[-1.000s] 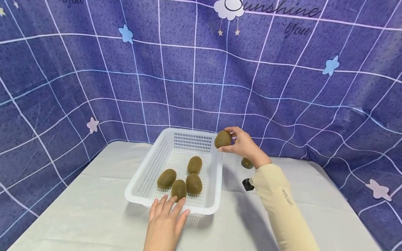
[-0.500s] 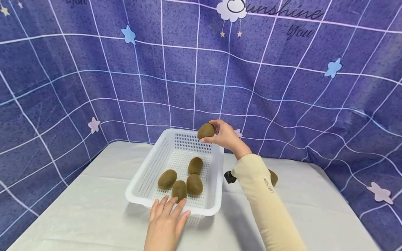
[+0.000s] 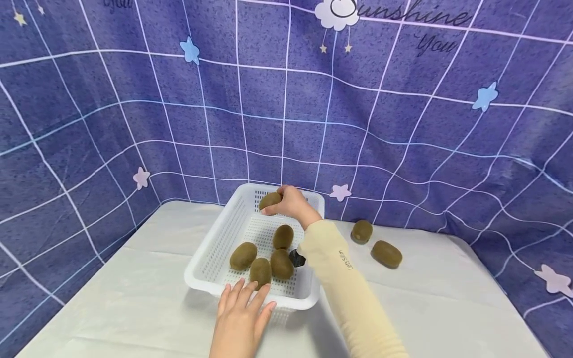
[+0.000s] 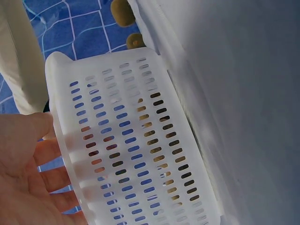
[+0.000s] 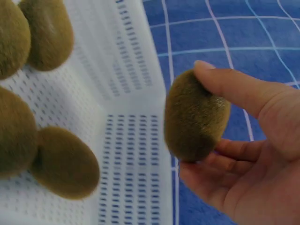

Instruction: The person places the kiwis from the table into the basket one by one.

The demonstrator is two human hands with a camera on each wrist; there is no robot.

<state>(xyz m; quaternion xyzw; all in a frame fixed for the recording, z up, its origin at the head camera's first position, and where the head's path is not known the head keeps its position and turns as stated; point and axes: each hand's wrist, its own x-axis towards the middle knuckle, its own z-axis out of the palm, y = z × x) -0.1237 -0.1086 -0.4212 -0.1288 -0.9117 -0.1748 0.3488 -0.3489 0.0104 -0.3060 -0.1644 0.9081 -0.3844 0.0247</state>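
Observation:
A white perforated plastic basket (image 3: 207, 233) stands on the table with several brown kiwis inside, one being the kiwi (image 3: 243, 256) at the left. My left hand (image 3: 241, 318) rests its fingers over the near rim; the left wrist view shows the palm side of this hand (image 4: 28, 173) beside the basket wall (image 4: 136, 140). At the far end of the basket my right hand (image 3: 293, 204) pinches another kiwi (image 3: 269, 200) between thumb and fingers. Seen from the right wrist, the held kiwi (image 5: 194, 117) overlaps the far rim.
Two more kiwis lie on the table right of the basket, a rounder-looking kiwi (image 3: 361, 231) and a longer kiwi (image 3: 387, 254). A blue-purple patterned cloth (image 3: 313, 124) hangs behind the table (image 3: 429, 298). A black device (image 3: 297, 258) sits at the right sleeve.
My right hand has carried its kiwi leftward from the basket's right rim to over its far end, then lower. Both table kiwis now show fully. The left hand stays at the near rim.

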